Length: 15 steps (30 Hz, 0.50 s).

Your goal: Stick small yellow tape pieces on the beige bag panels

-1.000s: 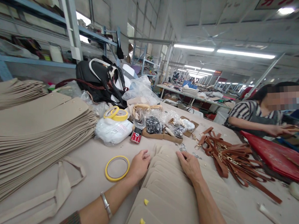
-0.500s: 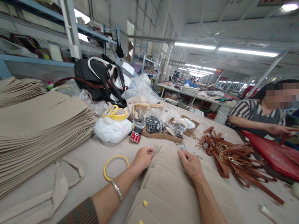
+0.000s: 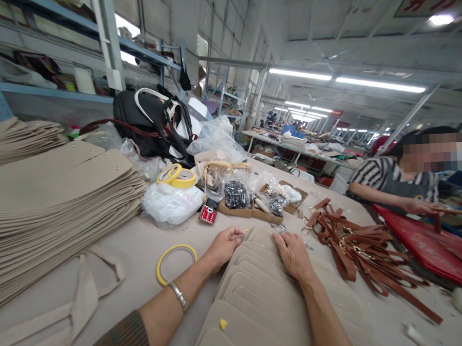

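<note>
So the overlapping beige panels [image 3: 261, 300] are lying right in front of you on the surface [image 3: 136, 286], and at their far end your left hand [image 3: 225, 244] is bunching its fingertips by the left edge while your right hand [image 3: 294, 253] is curling loosely over the right side, though I can't tell if either's pinching anything. A yellow tape roll [image 3: 159, 272] is sitting by your left forearm, brown straps [image 3: 348, 239] are sprawling off right, and open boxes [image 3: 236, 210] are sitting farther back.

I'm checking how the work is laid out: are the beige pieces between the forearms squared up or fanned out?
Fanned out: the beige pieces overlap in steps, rounded edges showing one behind another.
</note>
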{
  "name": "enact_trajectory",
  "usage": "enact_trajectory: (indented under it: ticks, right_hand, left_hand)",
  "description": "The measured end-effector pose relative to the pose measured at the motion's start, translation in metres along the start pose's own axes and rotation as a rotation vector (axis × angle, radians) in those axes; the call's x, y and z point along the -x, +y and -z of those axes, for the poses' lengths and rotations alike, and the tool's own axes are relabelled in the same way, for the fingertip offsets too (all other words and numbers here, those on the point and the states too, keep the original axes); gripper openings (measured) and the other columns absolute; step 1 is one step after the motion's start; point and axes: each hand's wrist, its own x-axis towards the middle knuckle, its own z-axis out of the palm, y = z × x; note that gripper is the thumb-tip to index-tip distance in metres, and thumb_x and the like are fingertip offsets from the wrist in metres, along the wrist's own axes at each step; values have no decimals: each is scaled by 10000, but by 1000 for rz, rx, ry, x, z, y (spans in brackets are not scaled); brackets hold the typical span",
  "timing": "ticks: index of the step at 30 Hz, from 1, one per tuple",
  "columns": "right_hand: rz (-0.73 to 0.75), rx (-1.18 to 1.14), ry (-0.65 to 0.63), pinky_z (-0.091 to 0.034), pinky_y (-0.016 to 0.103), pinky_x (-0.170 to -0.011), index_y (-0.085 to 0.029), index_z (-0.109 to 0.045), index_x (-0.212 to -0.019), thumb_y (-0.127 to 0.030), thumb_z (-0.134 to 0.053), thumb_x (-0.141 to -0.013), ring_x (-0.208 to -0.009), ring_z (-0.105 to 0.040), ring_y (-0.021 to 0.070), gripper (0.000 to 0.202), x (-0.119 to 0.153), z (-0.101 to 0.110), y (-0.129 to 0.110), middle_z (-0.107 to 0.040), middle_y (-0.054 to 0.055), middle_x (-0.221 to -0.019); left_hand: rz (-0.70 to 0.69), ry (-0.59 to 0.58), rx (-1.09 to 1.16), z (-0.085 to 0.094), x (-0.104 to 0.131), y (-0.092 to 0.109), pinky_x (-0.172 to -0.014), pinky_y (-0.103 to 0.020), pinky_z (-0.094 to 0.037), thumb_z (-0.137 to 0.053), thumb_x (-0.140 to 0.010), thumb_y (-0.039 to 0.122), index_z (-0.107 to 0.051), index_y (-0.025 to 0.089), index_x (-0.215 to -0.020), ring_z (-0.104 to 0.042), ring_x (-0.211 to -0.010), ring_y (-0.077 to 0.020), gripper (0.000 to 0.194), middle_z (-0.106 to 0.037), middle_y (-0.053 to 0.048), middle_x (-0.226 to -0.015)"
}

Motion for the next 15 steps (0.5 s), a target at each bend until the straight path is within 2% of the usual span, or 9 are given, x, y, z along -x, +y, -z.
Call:
enact_trajectory:
  ticks: [4, 9, 13, 15]
  right_hand:
    - [-30, 51, -58, -387, 299, -677, -209, -607, -791, -504, -189, -978, -788, -643, 227, 545, 6, 6, -10, -704, 97, -798]
    - [-59, 100, -164, -411, 303, -697, -189, -659, -795, -503, -275, -959, -835, -671, 242, 523, 13, 0, -28, -726, 135, -849]
    - [-139, 95, -158, -434, 344, -716, -161, -674, -886, -464, -317, -946, -870, -672, 283, 471, 12, -9, -34, -724, 171, -906]
    - [-171, 71, -139, -439, 362, -736, -143, -674, -896, -435, -339, -938, -886, -669, 296, 446, 12, -10, -33, -719, 187, -918]
  left_hand:
    - [8, 84, -42, -5, -12, -2, -561, -198, -406, -584, -723, 86, -594, 154, -921, -535, -568, -100, 209, -630, 26, -679]
    - [24, 131, -130, -4, -29, -7, -632, -196, -441, -585, -691, 25, -633, 144, -872, -602, -688, -116, 222, -683, -11, -790]
    - [45, 102, -186, 0, -34, -9, -701, -229, -484, -609, -689, 63, -653, 146, -932, -644, -760, -149, 260, -709, -23, -838]
    - [29, 111, -210, 2, -30, -6, -815, -262, -489, -626, -702, 101, -656, 136, -974, -653, -891, -179, 276, -717, -59, -957]
